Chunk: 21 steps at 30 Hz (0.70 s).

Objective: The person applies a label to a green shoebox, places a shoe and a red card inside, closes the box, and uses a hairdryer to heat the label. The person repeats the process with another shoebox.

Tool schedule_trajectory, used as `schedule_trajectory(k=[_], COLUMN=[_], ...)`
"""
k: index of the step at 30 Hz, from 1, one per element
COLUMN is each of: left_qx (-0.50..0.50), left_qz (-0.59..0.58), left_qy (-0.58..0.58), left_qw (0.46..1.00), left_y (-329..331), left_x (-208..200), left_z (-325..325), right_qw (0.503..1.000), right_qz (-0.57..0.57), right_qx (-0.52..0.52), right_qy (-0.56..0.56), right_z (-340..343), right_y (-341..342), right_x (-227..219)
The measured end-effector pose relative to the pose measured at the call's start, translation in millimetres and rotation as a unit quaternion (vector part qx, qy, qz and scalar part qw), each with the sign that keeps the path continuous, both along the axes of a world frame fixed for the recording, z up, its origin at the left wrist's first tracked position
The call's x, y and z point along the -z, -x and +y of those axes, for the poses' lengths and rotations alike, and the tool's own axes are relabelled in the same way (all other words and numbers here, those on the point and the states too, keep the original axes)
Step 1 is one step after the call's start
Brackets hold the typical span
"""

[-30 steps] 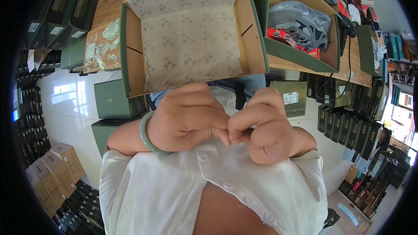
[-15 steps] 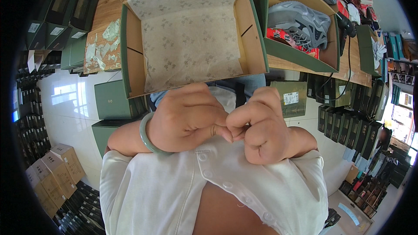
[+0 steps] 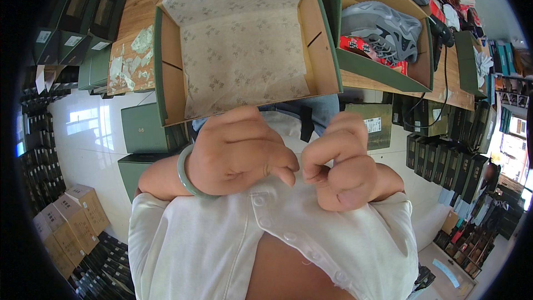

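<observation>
In front of my chest my left hand (image 3: 236,155), with a pale green bangle (image 3: 186,171) at its wrist, has its fingers curled in. Its thumb and index tips are slightly parted; what the curled fingers may hold is hidden. My right hand (image 3: 345,168) is closed beside it, fingers bent tightly against the thumb; any small thing inside cannot be seen. A narrow gap separates the two hands. Just beyond them stands an open cardboard box (image 3: 327,50), green outside and brown inside, lined with patterned tissue paper (image 3: 241,66). Neither hand plainly touches it.
Right of the lined box, a green shoebox (image 3: 383,75) holds a grey sneaker (image 3: 388,28). A black cable (image 3: 446,78) hangs over the edge of the wooden table (image 3: 355,79). Dark boxes (image 3: 72,11) are stacked at left; brown cartons (image 3: 72,219) stand on the floor.
My hands, together at the fingertips before, have drawn apart. The right hand has shifted a little to the right. The boxes and the sneaker stay in place.
</observation>
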<state>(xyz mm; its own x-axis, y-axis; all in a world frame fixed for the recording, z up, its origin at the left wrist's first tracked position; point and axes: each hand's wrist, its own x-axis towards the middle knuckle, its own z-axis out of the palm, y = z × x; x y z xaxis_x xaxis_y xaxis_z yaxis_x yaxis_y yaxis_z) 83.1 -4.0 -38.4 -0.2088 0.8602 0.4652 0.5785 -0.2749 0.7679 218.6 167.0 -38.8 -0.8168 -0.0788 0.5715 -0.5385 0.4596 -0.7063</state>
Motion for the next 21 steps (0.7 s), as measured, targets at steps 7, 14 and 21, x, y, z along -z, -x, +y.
schedule_trajectory(k=[7,14,21], left_qx=[0.004,-0.001,-0.028], left_qz=[-0.008,-0.001,0.004], left_qy=[-0.008,-0.009,-0.011], left_qw=[1.0,1.0,1.0], left_y=[-1.4,-2.1,-5.2], left_x=[0.4,1.2,8.7], left_z=[-0.5,-0.5,0.4], right_qw=[0.999,1.0,0.996], right_qz=[-0.024,0.006,0.046], right_qx=[-0.025,-0.014,0.035], right_qy=[0.011,0.007,-0.074], right_z=[-2.1,-4.9,-8.2], right_y=[-2.2,-0.5,1.8], right_x=[4.4,9.2,2.9])
